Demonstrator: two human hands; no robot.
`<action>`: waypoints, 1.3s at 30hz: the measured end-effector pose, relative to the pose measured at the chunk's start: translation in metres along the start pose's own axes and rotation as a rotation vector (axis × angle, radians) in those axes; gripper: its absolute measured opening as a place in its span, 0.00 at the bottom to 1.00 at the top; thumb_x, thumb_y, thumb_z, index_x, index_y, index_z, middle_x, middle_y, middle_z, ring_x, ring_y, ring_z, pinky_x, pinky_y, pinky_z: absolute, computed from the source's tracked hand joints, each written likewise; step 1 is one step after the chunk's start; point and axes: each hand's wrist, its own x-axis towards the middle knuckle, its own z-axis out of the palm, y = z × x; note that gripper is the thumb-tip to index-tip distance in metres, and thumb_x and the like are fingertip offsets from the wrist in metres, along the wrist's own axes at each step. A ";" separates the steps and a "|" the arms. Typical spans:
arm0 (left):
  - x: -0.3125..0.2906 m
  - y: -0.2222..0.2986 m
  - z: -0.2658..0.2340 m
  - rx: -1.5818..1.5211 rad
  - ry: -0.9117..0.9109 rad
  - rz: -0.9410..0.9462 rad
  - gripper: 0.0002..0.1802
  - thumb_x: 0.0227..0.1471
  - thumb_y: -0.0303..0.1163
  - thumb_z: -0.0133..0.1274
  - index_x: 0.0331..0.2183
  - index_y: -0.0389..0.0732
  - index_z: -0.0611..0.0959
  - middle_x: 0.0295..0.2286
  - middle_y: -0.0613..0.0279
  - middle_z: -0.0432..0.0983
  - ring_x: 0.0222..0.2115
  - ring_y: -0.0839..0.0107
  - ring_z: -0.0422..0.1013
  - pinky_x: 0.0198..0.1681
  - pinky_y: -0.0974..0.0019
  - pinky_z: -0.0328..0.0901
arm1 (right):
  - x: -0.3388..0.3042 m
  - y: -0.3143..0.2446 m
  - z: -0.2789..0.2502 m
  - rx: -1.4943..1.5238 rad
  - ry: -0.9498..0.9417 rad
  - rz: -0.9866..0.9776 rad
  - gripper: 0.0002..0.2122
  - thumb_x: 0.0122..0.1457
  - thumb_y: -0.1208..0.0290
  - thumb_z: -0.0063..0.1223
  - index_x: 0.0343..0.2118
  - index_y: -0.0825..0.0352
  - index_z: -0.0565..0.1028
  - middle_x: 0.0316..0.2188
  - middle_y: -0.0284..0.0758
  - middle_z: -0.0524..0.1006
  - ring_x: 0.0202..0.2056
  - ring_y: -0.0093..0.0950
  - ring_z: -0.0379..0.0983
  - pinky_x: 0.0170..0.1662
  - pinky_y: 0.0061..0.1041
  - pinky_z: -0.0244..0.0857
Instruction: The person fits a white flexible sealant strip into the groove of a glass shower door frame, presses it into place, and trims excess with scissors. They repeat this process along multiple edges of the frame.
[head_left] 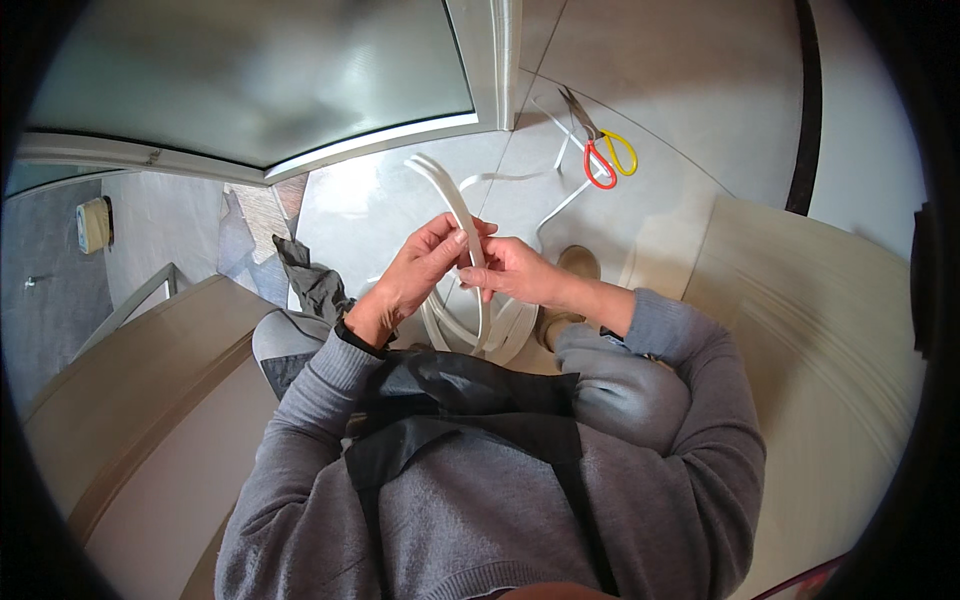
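A long white flexible strip (442, 182) is held in front of my lap, its free end curving up and to the left. My left hand (418, 264) pinches it between thumb and fingers. Close beside it, my right hand (514, 268) grips the same strip slightly lower, thumb on top. Loops of white strip (516, 328) hang or lie below my hands, partly hidden by them. Scissors (598, 148) with one red and one yellow handle lie on the floor ahead to the right, blades parted, near thin white strip offcuts (562, 207).
A framed glass door (290, 80) stands at the front left. Wooden panels rise at my left (150, 350) and right (800, 310). A dark crumpled cloth (312, 280) is by my left knee. A brown shoe (580, 264) shows beyond my right forearm.
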 end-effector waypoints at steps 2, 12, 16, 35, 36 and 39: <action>0.000 0.007 -0.001 -0.032 -0.005 0.028 0.20 0.68 0.43 0.45 0.53 0.40 0.75 0.45 0.59 0.77 0.47 0.67 0.74 0.58 0.60 0.66 | -0.001 -0.014 -0.008 -0.381 0.252 -0.236 0.12 0.63 0.65 0.59 0.39 0.71 0.76 0.27 0.36 0.77 0.25 0.22 0.73 0.32 0.25 0.68; 0.001 -0.003 -0.005 -0.218 -0.002 -0.053 0.24 0.70 0.47 0.40 0.56 0.39 0.72 0.38 0.65 0.73 0.35 0.75 0.68 0.44 0.67 0.67 | 0.034 -0.042 -0.066 -0.515 0.366 -0.360 0.16 0.71 0.60 0.43 0.46 0.70 0.74 0.32 0.33 0.79 0.38 0.24 0.74 0.47 0.26 0.66; 0.002 -0.012 -0.007 -0.194 0.118 -0.015 0.25 0.70 0.48 0.37 0.57 0.40 0.71 0.36 0.68 0.70 0.33 0.77 0.63 0.41 0.70 0.64 | 0.024 -0.020 -0.081 -0.703 0.112 -0.174 0.13 0.69 0.63 0.46 0.47 0.66 0.76 0.30 0.32 0.79 0.32 0.23 0.74 0.40 0.26 0.68; -0.009 -0.022 -0.029 -0.234 0.257 0.075 0.24 0.68 0.44 0.45 0.59 0.40 0.69 0.36 0.70 0.68 0.34 0.78 0.63 0.40 0.71 0.63 | 0.003 0.077 -0.300 -1.575 0.877 0.209 0.17 0.53 0.70 0.59 0.45 0.70 0.72 0.47 0.48 0.76 0.50 0.45 0.74 0.50 0.41 0.71; -0.009 -0.021 -0.028 -0.234 0.253 0.082 0.24 0.68 0.43 0.45 0.59 0.40 0.69 0.36 0.70 0.68 0.34 0.78 0.63 0.40 0.71 0.62 | 0.010 0.073 -0.298 -1.543 0.872 0.222 0.18 0.52 0.71 0.59 0.45 0.70 0.72 0.47 0.48 0.76 0.50 0.45 0.73 0.51 0.41 0.70; -0.012 -0.017 -0.030 -0.264 0.220 0.093 0.23 0.67 0.42 0.47 0.58 0.41 0.70 0.35 0.71 0.67 0.34 0.78 0.61 0.40 0.71 0.61 | 0.020 0.060 -0.293 -1.422 0.888 0.304 0.22 0.49 0.70 0.61 0.47 0.71 0.71 0.48 0.48 0.75 0.52 0.45 0.73 0.54 0.40 0.70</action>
